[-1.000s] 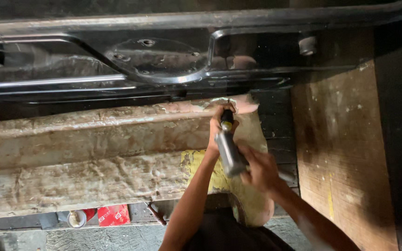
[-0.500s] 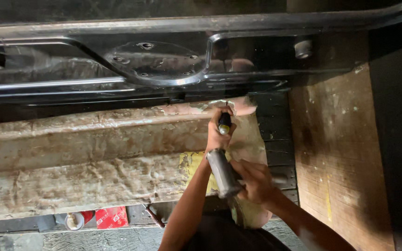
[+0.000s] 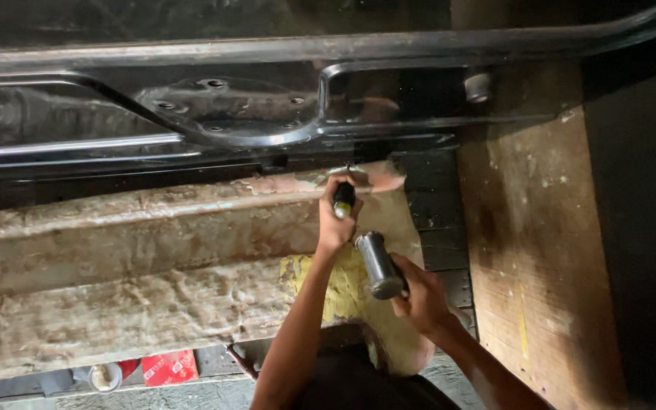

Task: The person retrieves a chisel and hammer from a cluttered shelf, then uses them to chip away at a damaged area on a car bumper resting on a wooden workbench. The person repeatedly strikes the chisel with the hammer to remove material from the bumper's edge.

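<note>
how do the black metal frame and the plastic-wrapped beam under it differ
The glossy black metal frame is dark and reflective; the pale plastic-wrapped wooden beam is dull, stained and wrinkled. The frame has cut-outs, holes and curved edges, while the beam is a plain solid length. The frame lies farther from the person; the beam lies nearer, under the left hand, which grips a black-and-yellow tool at the frame's lower edge. Both run left to right across the view.

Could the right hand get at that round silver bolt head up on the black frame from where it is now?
Probably yes. Nothing lies between the right hand and the bolt head, only open planks and wood panel. But the hand grips the metal tool body, so it isn't free.
</note>
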